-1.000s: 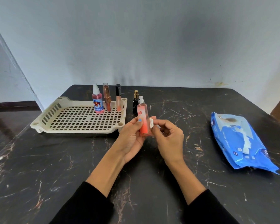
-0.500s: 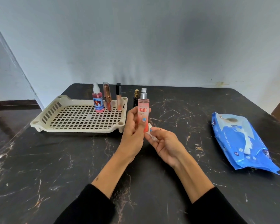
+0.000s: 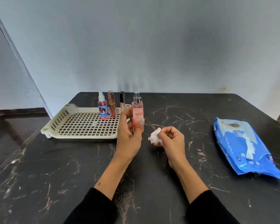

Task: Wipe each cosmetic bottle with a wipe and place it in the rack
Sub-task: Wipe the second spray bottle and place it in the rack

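So the black marble-look worktop took up most of the shot, pushed against a pale wall. Biggest thing on it was the cream plastic rack with the grid bottom, sitting at the far left. Over on the right, well apart from everything else, lay a blue pack of wipes, with a bit of white wipe poking out of its opening.

Both forearms came in from the bottom in black sleeves. The left hand was curled around the lower half of an orange spray bottle, holding it upright just off the rack's right edge, above the worktop. The right hand sat just beside it, not touching the bottle, fingers pinched on a crumpled white wipe.

Standing at the back right of the rack were a pink spray bottle, a rose-gold tube and a slim black-capped tube, all upright in a row.
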